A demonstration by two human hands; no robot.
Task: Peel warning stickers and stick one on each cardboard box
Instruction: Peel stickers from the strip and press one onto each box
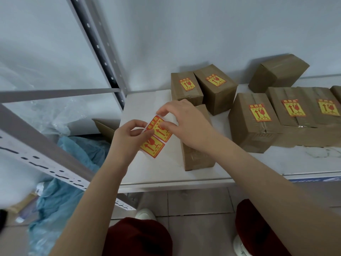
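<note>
My left hand (pixel 129 137) holds a strip of yellow-and-red warning stickers (pixel 154 145) above the white shelf (pixel 147 170). My right hand (pixel 182 121) pinches the upper sticker (pixel 162 130) on that strip with thumb and fingertips. Directly under my right hand stands a plain cardboard box (pixel 197 157) with no sticker showing. Several boxes carry a sticker on top: two at the back (pixel 186 85) (pixel 215 81) and three to the right (pixel 260 112) (pixel 293 108) (pixel 328 108). One unlabelled box (pixel 276 72) leans against the wall at the back right.
A grey metal rack upright (pixel 103 58) and crossbar (pixel 55 93) stand to the left. Below them lie clear plastic and blue bags (pixel 70 174) and an open carton flap (pixel 105 126). Tiled floor, my red-trousered knees and white shoes are at the bottom.
</note>
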